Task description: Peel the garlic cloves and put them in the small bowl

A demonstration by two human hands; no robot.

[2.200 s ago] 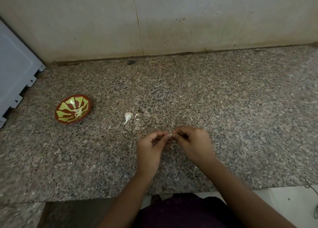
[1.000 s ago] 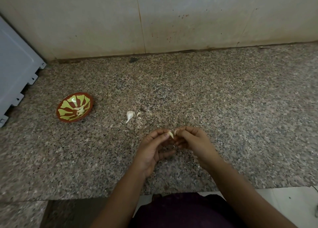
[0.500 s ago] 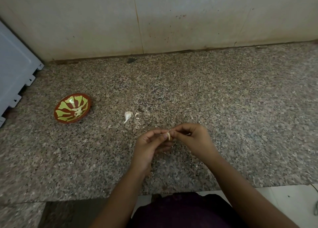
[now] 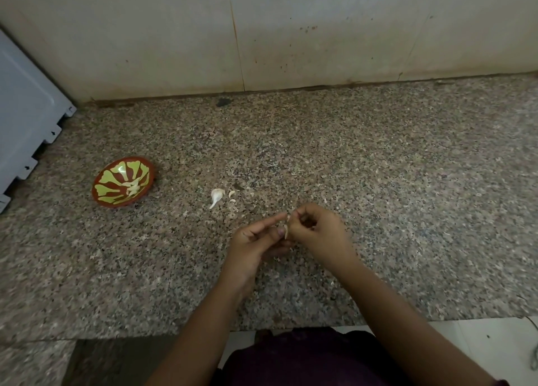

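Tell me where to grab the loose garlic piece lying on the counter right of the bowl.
Pinch the garlic piece by its plump far end, coming from above and across its width. It lies flat on the counter, and its thin tail looks too slender to hold.

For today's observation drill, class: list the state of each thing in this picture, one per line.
small bowl: upright, peeled cloves inside
garlic clove: pinched between both hands
left hand: pinches garlic clove
right hand: pinches garlic clove
garlic piece: lying on counter
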